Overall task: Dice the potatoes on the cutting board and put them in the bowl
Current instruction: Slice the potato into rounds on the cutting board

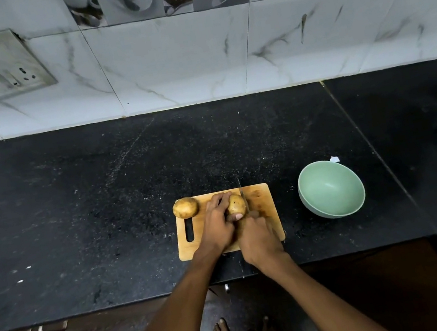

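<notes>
You are looking down on a rectangular wooden cutting board (264,215) with rounded corners and a slot handle at its 9 o'clock side, lying on a black, speckled stone counter (75,219). Your left hand (217,225) curls over a brown-skinned, oval potato (235,205) near the board's middle, thumb pressed on its near end. Your right hand (258,241) is wrapped round the handle of a knife (242,194); the thin blade stands on edge at the potato's 3 o'clock flank, tip pointing to 12 o'clock past the board's far edge. Whether it has bitten into the skin you cannot tell.

A second potato (185,207), whole and rounder, sits on the board's 10 o'clock corner, overhanging the edge slightly. A smooth, pale green bowl (331,188), tilted on its round base, rests off the board at 3 o'clock, apart from it. The board's near edge lies close to the counter's front lip. Open counter spreads wide toward 9 and 12 o'clock, up to a marbled tile wall (192,59).
</notes>
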